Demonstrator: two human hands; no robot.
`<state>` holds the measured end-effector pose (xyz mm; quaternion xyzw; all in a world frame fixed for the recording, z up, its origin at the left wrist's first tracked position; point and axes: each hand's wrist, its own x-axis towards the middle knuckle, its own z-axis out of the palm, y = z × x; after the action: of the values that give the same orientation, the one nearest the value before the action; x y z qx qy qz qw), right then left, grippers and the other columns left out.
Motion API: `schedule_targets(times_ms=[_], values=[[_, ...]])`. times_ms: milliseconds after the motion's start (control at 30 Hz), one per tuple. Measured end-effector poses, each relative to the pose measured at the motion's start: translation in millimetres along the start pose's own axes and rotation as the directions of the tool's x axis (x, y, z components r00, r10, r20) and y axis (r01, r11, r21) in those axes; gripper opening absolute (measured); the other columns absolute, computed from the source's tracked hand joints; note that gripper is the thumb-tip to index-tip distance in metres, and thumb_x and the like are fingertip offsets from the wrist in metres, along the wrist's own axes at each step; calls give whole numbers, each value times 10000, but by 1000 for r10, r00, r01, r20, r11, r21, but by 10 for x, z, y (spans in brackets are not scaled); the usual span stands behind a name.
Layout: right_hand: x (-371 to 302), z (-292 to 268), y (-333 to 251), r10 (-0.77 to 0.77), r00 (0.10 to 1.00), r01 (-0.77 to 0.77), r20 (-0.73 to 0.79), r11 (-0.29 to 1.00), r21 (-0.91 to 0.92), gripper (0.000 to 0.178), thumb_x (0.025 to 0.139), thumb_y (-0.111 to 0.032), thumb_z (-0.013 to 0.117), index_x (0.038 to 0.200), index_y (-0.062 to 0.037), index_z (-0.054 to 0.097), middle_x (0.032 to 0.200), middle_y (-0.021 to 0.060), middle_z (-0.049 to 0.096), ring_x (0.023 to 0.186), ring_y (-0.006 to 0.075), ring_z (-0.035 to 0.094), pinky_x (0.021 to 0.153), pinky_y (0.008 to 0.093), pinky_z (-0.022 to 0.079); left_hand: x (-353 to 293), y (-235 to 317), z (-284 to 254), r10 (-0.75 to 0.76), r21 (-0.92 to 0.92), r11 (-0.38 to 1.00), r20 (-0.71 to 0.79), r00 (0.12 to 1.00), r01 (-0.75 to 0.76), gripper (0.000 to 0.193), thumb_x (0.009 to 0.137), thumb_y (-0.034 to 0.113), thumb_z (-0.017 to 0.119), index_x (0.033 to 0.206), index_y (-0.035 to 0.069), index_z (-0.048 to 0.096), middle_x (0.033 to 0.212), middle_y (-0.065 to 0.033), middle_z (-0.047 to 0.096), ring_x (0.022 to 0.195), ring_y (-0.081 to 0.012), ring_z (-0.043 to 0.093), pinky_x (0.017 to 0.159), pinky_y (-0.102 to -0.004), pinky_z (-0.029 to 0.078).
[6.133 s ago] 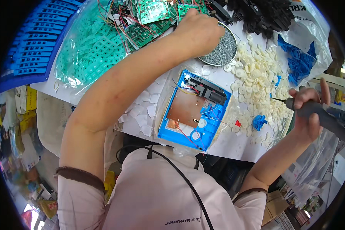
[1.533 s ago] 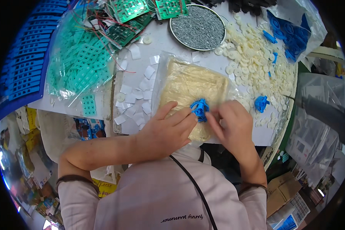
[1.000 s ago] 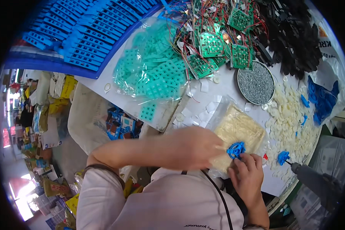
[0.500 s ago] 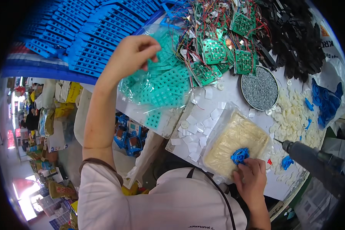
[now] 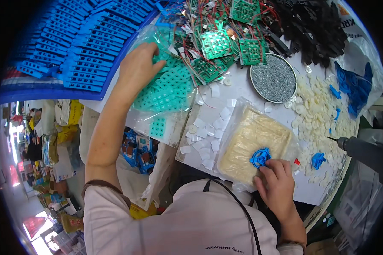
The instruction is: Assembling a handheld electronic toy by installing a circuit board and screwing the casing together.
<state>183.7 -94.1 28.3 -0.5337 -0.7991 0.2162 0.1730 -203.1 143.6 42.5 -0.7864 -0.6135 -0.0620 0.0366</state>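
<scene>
My left hand (image 5: 139, 68) is over the heap of turquoise rubber keypads (image 5: 168, 91), which lies in a clear plastic bag at the table's left. Its thumb stands apart from the bent fingers, and nothing shows between them. My right hand (image 5: 278, 182) holds a round blue plastic part (image 5: 260, 157) at its edge with thumb and fingers. That part rests on a cream-coloured block wrapped in clear plastic (image 5: 253, 136), close to my body.
A round dish of small grey metal pieces (image 5: 273, 78) stands behind the block. Green circuit boards (image 5: 215, 43) with wires, black parts (image 5: 312, 25) and blue plastic housings (image 5: 93, 55) lie beyond. Pale discs (image 5: 310, 110) spread rightward, beside an electric screwdriver (image 5: 361, 148).
My left hand has come down toward the keypads, its thumb now spread from the fingers. The right hand stays at the blue part. The whole view has shifted slightly.
</scene>
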Motion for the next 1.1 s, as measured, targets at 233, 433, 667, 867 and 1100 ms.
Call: schedule_targets(times_ms=[233,433,667,867,1100], values=[[-7,8,2,7,1000,-7,-7,1000,1,326,715,-85,792,1004,-4,668,1092,154,619,1005,367,581,828,439,517,94,635,-234,170,-335,913,-208,963,-234,196,860,220,726,912,42,662,867,-93,681,730,-289,640,676,-387,506],[-33,-53,-7,-1,1000,1,5,999,33,339,703,-84,797,1009,-11,670,1090,154,627,1011,373,582,830,439,518,584,590,-38,276,-161,933,-251,928,-321,213,878,270,715,947,69,697,879,-98,690,751,-282,659,678,-387,512],[-103,-575,62,31,976,6,-214,986,168,298,729,-57,742,1016,-28,671,1073,166,643,978,371,602,785,417,511,1533,-704,-331,3,28,999,-582,813,16,356,873,380,699,1073,87,721,1052,-136,715,1006,-325,669,847,-454,534],[-131,-743,136,108,951,-19,-291,956,293,311,727,-25,682,1037,-16,664,1039,172,645,889,295,623,718,347,497,2449,-1540,-503,-249,-67,963,-602,759,263,515,875,484,689,1165,60,711,1146,-167,715,1103,-352,661,929,-457,530],[-191,-680,72,104,957,-14,-272,950,312,274,705,-76,790,970,-44,729,964,128,701,804,307,662,706,391,536,3221,-1696,-396,-327,-136,944,-489,809,300,430,823,467,663,1021,103,777,1080,-174,740,1049,-385,687,910,-478,536]])
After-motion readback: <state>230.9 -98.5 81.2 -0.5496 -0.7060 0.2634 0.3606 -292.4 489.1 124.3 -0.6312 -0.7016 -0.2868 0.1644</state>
